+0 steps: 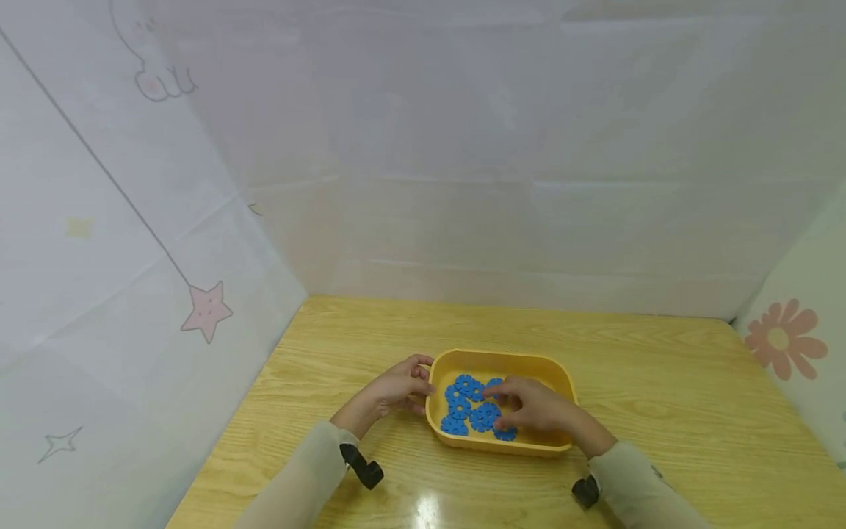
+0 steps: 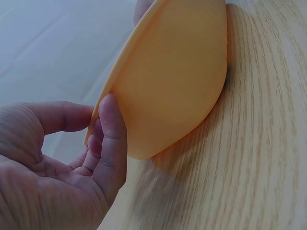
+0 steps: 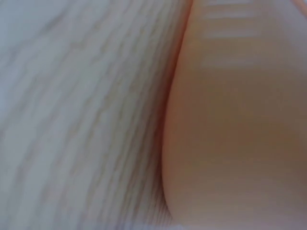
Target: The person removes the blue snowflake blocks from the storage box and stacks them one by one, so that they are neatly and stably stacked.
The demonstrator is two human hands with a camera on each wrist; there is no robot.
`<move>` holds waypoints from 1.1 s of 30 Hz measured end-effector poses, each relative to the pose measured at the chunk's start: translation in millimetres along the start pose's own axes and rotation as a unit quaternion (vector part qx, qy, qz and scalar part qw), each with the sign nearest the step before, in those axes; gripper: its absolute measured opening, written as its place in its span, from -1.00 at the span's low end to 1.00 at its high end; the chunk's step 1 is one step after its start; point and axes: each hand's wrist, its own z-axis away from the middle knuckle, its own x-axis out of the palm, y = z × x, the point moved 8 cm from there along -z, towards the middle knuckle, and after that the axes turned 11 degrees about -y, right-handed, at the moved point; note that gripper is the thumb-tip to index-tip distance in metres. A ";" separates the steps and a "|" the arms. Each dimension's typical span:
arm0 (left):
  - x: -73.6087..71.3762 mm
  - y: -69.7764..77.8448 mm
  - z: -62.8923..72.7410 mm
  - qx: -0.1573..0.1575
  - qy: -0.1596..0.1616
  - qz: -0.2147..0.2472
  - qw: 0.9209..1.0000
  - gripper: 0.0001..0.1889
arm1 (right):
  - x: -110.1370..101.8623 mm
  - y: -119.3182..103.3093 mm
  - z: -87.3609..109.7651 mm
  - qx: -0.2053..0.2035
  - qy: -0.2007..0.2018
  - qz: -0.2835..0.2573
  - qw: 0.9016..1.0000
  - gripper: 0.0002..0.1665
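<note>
A yellow plastic basket (image 1: pixel 499 358) with rounded corners sits on the table, blue notched snowflake discs (image 1: pixel 460 408) lying loose inside it, mostly in its left half. At the left end, my left hand (image 1: pixel 402 385) pinches the rim between thumb and fingers; the left wrist view shows this grip on the basket wall (image 2: pixel 177 72) closely. My right hand (image 1: pixel 537 405) reaches over the right side into the basket, thumb and index finger spread apart above the discs. Only the basket's outer wall (image 3: pixel 235 129) shows in the right wrist view, with the right hand hidden there.
The wood-grain table (image 1: pixel 370 330) extends around the basket on all sides. Pale printed cloth walls (image 1: pixel 502 242) rise behind it and at both sides. A black wrist strap (image 1: pixel 362 466) is on the left sleeve, and a similar black piece (image 1: pixel 585 491) on the right.
</note>
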 end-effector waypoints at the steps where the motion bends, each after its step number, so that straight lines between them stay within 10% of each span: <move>1: -0.1 0.0 -0.2 0.000 0.000 0.000 1.000 -0.38 | 0.3 -0.3 -0.5 -0.001 0.000 0.004 1.000 -0.37; 33: 0.9 1.6 0.9 0.002 0.004 -0.004 1.000 -0.38 | 7.7 1.0 -9.1 0.049 0.010 0.064 0.997 -0.51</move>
